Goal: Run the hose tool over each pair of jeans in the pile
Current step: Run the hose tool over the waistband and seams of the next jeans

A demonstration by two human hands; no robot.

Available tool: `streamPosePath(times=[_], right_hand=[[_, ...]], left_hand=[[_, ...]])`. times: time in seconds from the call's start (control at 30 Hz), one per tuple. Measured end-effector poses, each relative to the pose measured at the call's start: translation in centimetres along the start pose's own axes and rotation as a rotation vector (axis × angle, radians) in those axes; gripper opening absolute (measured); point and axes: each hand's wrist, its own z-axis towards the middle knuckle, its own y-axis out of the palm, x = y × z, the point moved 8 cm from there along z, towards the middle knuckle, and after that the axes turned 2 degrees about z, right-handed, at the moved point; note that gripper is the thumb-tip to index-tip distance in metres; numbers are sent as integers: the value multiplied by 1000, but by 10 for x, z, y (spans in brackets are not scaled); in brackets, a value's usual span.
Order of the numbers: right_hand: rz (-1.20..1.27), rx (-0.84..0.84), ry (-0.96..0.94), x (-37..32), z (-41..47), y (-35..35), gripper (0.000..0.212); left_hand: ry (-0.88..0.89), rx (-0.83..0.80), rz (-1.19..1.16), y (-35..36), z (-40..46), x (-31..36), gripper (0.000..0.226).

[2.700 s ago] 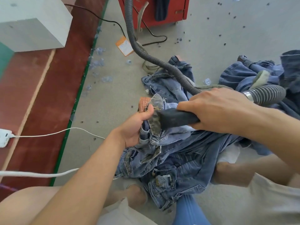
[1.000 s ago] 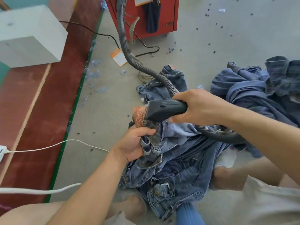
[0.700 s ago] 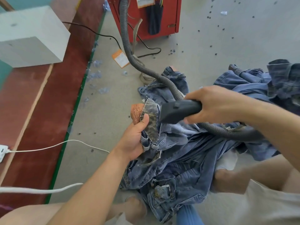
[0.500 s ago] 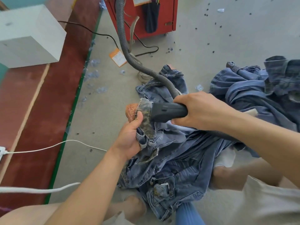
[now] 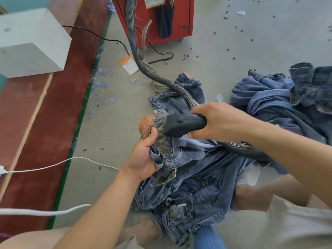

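Observation:
A pair of blue jeans (image 5: 194, 178) lies bunched on the floor in front of me. My left hand (image 5: 143, 157) grips its raised waistband, where a brown leather patch (image 5: 145, 127) shows. My right hand (image 5: 219, 121) holds the black nozzle (image 5: 181, 124) of the hose tool, its mouth pressed against the waistband just right of the patch. The grey ribbed hose (image 5: 158, 78) runs from the nozzle back toward a red machine. A second heap of jeans (image 5: 287, 101) lies at the right.
The red machine (image 5: 158, 18) stands at the top centre with black cables beside it. A white box (image 5: 30, 44) sits on a dark red strip at the left. White cords (image 5: 59, 164) cross the floor. An orange tag (image 5: 128, 65) and small scraps litter the grey floor.
The nozzle has slid back and forth along the held waistband, ending against it beside the patch. My left hand has kept its grip on the jeans.

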Motion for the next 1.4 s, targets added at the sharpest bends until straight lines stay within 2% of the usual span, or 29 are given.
streamPosePath(times=[0.1, 0.17, 0.27, 0.33, 0.47, 0.5, 0.57, 0.6, 0.63, 0.7, 0.77, 0.8, 0.87, 0.9, 0.97, 1.03, 1.1, 1.17, 1.3, 1.4], right_hand=[[86, 99, 40, 4, 4, -12, 21], [181, 112, 78, 13, 4, -25, 20], [303, 33, 127, 26, 1, -41, 23], [305, -29, 149, 35, -2, -41, 25], [145, -91, 134, 35, -2, -28, 31], [103, -103, 118, 33, -1, -24, 31], [37, -122, 89, 32, 1, -17, 30], [16, -121, 82, 31, 2, -16, 31], [5, -110, 79, 32, 3, -16, 31], [12, -78, 78, 31, 4, -19, 30], [34, -59, 85, 31, 3, -22, 29], [42, -53, 88, 31, 3, -23, 29], [21, -40, 85, 31, 2, -25, 29], [-9, -37, 79, 31, 2, -24, 30], [-62, -45, 67, 31, 1, -20, 31], [-76, -62, 61, 31, 0, -14, 31], [-85, -78, 54, 30, -1, -10, 30], [-78, -92, 42, 28, 0, -7, 29], [-51, -100, 50, 28, 1, -6, 27], [-44, -100, 61, 27, 1, -7, 27]], left_hand=[[1, 4, 42, -2, -1, -2, 51], [33, 28, 116, -6, 1, 0, 42], [96, 224, 416, -24, -3, 27, 33], [75, 320, 575, -41, -6, 47, 44], [16, 255, 513, -47, -9, 62, 71], [24, 308, 506, -48, -10, 66, 78], [92, 556, 660, -62, -12, 76, 86], [178, 666, 820, -66, -15, 86, 84], [262, 680, 989, -62, -16, 91, 76], [312, 564, 1236, -51, -9, 88, 43], [184, 559, 1348, -53, -7, 81, 27], [109, 578, 1401, -55, -7, 78, 36], [-13, 628, 1518, -61, -8, 72, 76], [-80, 657, 1575, -66, -9, 68, 85], [-252, 654, 1697, -72, -10, 55, 85], [-373, 579, 1784, -74, -10, 42, 76], [-384, 500, 1717, -81, -6, 32, 58], [-331, 465, 1444, -85, -4, 23, 32], [-199, 565, 753, -89, -4, 19, 19], [-152, 472, 406, -79, 1, 19, 8]])
